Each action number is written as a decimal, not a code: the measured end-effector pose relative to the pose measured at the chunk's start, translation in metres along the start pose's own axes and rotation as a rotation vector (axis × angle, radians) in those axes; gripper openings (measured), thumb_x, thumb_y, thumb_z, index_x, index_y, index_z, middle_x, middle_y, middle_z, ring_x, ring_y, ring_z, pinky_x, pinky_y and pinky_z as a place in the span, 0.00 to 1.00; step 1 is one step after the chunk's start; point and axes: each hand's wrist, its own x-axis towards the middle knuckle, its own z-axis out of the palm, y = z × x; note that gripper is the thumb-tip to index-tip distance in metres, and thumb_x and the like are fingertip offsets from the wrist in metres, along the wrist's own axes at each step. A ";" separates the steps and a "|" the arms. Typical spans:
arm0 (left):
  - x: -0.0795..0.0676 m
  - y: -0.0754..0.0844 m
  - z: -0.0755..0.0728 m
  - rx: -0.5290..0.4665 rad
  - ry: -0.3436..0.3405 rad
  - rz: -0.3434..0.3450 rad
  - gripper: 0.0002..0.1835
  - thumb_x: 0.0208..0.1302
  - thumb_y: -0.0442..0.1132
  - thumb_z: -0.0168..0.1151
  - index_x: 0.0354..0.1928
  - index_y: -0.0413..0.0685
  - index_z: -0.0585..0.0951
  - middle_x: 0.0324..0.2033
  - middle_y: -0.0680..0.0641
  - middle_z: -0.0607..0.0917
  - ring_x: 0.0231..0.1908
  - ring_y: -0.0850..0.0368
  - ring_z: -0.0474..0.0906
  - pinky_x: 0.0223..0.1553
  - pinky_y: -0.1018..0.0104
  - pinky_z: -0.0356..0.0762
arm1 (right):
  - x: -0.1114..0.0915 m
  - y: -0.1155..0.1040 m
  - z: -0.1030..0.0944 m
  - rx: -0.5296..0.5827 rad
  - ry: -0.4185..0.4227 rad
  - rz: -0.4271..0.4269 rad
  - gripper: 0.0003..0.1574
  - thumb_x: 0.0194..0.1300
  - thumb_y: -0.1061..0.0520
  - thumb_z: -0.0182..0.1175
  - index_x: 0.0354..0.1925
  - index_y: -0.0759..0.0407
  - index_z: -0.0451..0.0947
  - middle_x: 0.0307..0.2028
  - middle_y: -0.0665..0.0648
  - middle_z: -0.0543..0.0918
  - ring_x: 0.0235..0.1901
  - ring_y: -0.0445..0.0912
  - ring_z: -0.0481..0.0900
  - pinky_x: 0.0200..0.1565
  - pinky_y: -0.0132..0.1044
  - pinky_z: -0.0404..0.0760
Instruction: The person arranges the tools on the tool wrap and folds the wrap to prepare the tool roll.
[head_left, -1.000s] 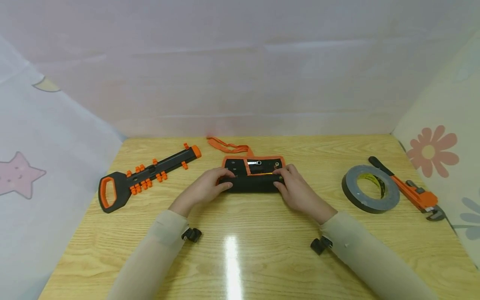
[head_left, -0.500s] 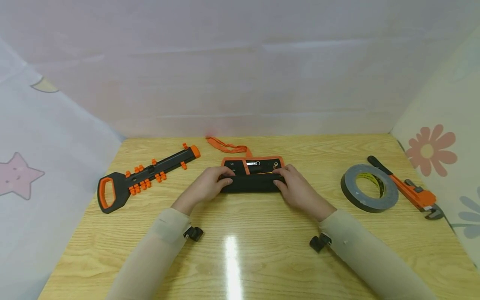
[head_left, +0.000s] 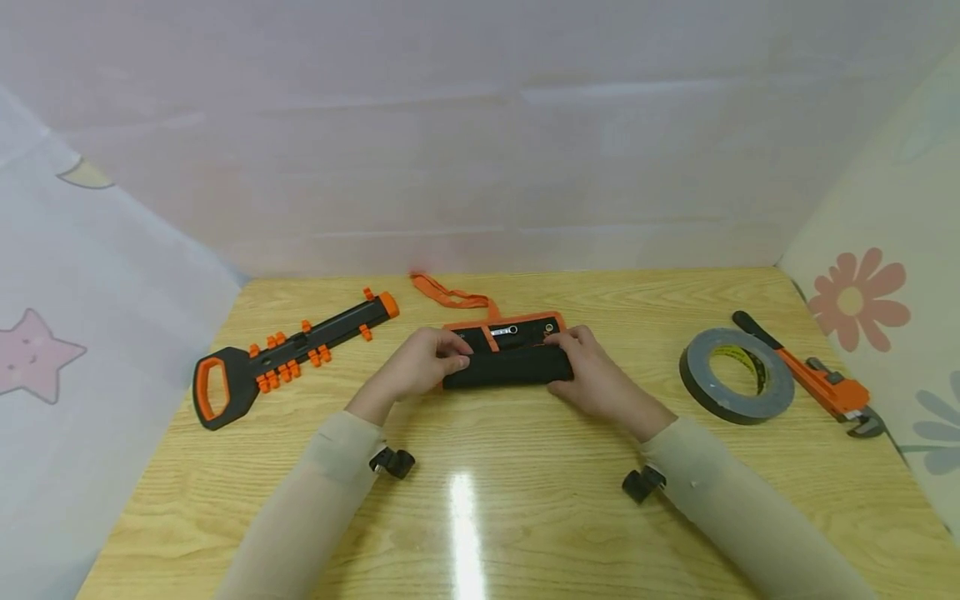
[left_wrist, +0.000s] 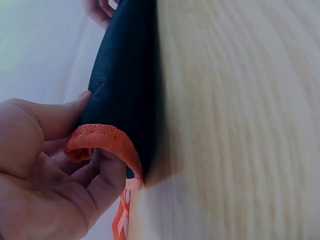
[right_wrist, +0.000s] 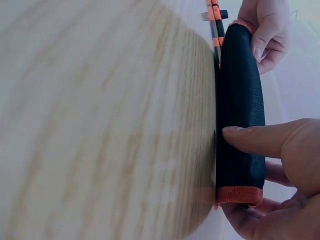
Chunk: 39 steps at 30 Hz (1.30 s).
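A black tool roll (head_left: pixel 510 368) with orange trim lies partly rolled at the middle of the table. Its far part is still flat, showing a small ring-ended wrench (head_left: pixel 504 331) in a pocket and an orange tie strap (head_left: pixel 450 293) trailing behind. My left hand (head_left: pixel 422 360) grips the roll's left end; in the left wrist view, the thumb presses on the outside while fingers curl into the orange-edged end. At the opposite end my right hand (head_left: pixel 598 377) holds the roll, its thumb (right_wrist: pixel 245 138) across the black fabric and other fingers beneath or behind it.
To the left lies a black bar-shaped holder (head_left: pixel 292 350) with orange clips and a loop handle. On the right are a grey tape roll (head_left: pixel 738 377) and an orange pipe wrench (head_left: pixel 821 383). Fabric walls (head_left: pixel 480 167) border the table (head_left: pixel 375 533).
The rolled part has turned slightly, its right end now farther back. A yellow edge in the pocket has been covered. Both hands keep their hold on the tool roll.
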 end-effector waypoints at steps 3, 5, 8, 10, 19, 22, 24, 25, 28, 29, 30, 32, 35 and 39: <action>0.003 0.000 -0.001 -0.084 -0.011 -0.040 0.10 0.78 0.38 0.66 0.55 0.47 0.89 0.46 0.45 0.90 0.46 0.51 0.86 0.47 0.59 0.84 | 0.002 0.001 0.000 -0.005 0.012 0.004 0.45 0.70 0.58 0.75 0.78 0.59 0.67 0.70 0.68 0.67 0.72 0.65 0.71 0.75 0.63 0.71; 0.005 0.000 -0.003 -0.136 -0.015 -0.073 0.09 0.78 0.38 0.67 0.54 0.46 0.89 0.46 0.44 0.89 0.46 0.50 0.86 0.47 0.60 0.83 | 0.003 0.001 0.000 -0.017 0.018 -0.008 0.46 0.69 0.57 0.75 0.79 0.60 0.67 0.70 0.68 0.69 0.72 0.65 0.71 0.75 0.64 0.71; 0.007 0.002 -0.005 -0.207 -0.013 -0.117 0.10 0.77 0.37 0.67 0.54 0.44 0.89 0.46 0.43 0.88 0.47 0.48 0.85 0.46 0.60 0.83 | 0.003 0.001 -0.001 -0.031 0.024 -0.037 0.47 0.70 0.56 0.75 0.79 0.60 0.65 0.70 0.68 0.72 0.72 0.65 0.71 0.75 0.64 0.71; 0.009 0.001 -0.006 -0.243 -0.009 -0.138 0.10 0.77 0.37 0.67 0.55 0.43 0.88 0.46 0.42 0.87 0.47 0.47 0.85 0.46 0.60 0.82 | 0.004 0.002 -0.001 -0.046 0.030 -0.052 0.46 0.71 0.54 0.74 0.80 0.60 0.66 0.69 0.67 0.74 0.71 0.65 0.71 0.74 0.64 0.71; 0.016 -0.010 -0.011 -0.295 -0.005 -0.194 0.13 0.78 0.41 0.66 0.58 0.46 0.89 0.62 0.42 0.86 0.64 0.42 0.81 0.67 0.45 0.79 | 0.009 0.007 -0.009 -0.082 0.007 -0.097 0.41 0.78 0.47 0.67 0.80 0.59 0.68 0.69 0.68 0.76 0.70 0.67 0.72 0.72 0.66 0.72; 0.017 -0.010 -0.009 -0.316 0.009 -0.203 0.14 0.79 0.40 0.65 0.59 0.44 0.89 0.65 0.40 0.84 0.69 0.40 0.78 0.73 0.41 0.75 | 0.012 0.008 -0.011 -0.082 -0.002 -0.116 0.40 0.79 0.47 0.65 0.80 0.61 0.68 0.69 0.69 0.73 0.68 0.66 0.72 0.70 0.65 0.74; 0.018 -0.011 -0.007 -0.316 0.025 -0.200 0.14 0.80 0.40 0.65 0.59 0.43 0.89 0.65 0.39 0.84 0.69 0.40 0.78 0.73 0.42 0.75 | 0.014 0.009 -0.013 -0.086 -0.011 -0.126 0.40 0.80 0.47 0.64 0.80 0.62 0.67 0.69 0.70 0.71 0.66 0.65 0.72 0.68 0.64 0.74; 0.018 -0.011 -0.007 -0.306 0.032 -0.194 0.14 0.80 0.40 0.64 0.59 0.43 0.89 0.65 0.39 0.84 0.69 0.40 0.78 0.72 0.43 0.76 | 0.015 0.008 -0.014 -0.089 -0.018 -0.129 0.40 0.81 0.47 0.63 0.80 0.62 0.67 0.69 0.70 0.70 0.66 0.65 0.72 0.67 0.63 0.75; 0.017 -0.012 -0.005 -0.255 0.035 -0.171 0.16 0.82 0.43 0.62 0.61 0.44 0.88 0.65 0.39 0.84 0.67 0.42 0.78 0.68 0.46 0.78 | 0.018 0.009 -0.016 -0.103 -0.037 -0.139 0.40 0.81 0.47 0.62 0.81 0.63 0.66 0.68 0.69 0.70 0.62 0.63 0.72 0.64 0.60 0.75; 0.016 -0.012 -0.005 -0.223 0.031 -0.155 0.17 0.82 0.45 0.62 0.62 0.45 0.88 0.66 0.39 0.84 0.67 0.42 0.78 0.67 0.47 0.78 | 0.019 0.009 -0.017 -0.108 -0.043 -0.146 0.40 0.81 0.47 0.62 0.81 0.64 0.66 0.66 0.69 0.70 0.59 0.61 0.72 0.61 0.59 0.76; 0.015 -0.013 -0.005 -0.197 0.024 -0.145 0.19 0.82 0.47 0.61 0.64 0.46 0.87 0.67 0.40 0.84 0.67 0.43 0.78 0.67 0.47 0.78 | 0.020 0.009 -0.018 -0.115 -0.048 -0.153 0.41 0.81 0.48 0.62 0.81 0.65 0.66 0.64 0.68 0.71 0.57 0.60 0.72 0.59 0.57 0.75; 0.012 -0.013 -0.007 -0.139 -0.007 -0.113 0.23 0.82 0.52 0.61 0.68 0.47 0.85 0.67 0.39 0.83 0.61 0.42 0.80 0.62 0.47 0.80 | 0.022 0.010 -0.019 -0.129 -0.056 -0.170 0.41 0.81 0.48 0.62 0.80 0.66 0.66 0.60 0.67 0.72 0.51 0.57 0.71 0.54 0.52 0.73; 0.007 -0.013 -0.008 -0.055 -0.064 -0.064 0.33 0.79 0.56 0.64 0.78 0.48 0.76 0.75 0.37 0.75 0.70 0.37 0.75 0.70 0.40 0.75 | 0.025 0.010 -0.022 -0.132 -0.078 -0.166 0.41 0.82 0.47 0.62 0.81 0.66 0.65 0.54 0.63 0.73 0.46 0.53 0.68 0.49 0.47 0.69; 0.003 -0.014 -0.010 0.015 -0.106 -0.038 0.43 0.75 0.54 0.70 0.85 0.51 0.64 0.83 0.35 0.60 0.83 0.33 0.55 0.80 0.32 0.60 | 0.028 0.010 -0.026 -0.129 -0.104 -0.137 0.41 0.82 0.46 0.62 0.81 0.65 0.65 0.51 0.59 0.73 0.44 0.50 0.69 0.48 0.45 0.70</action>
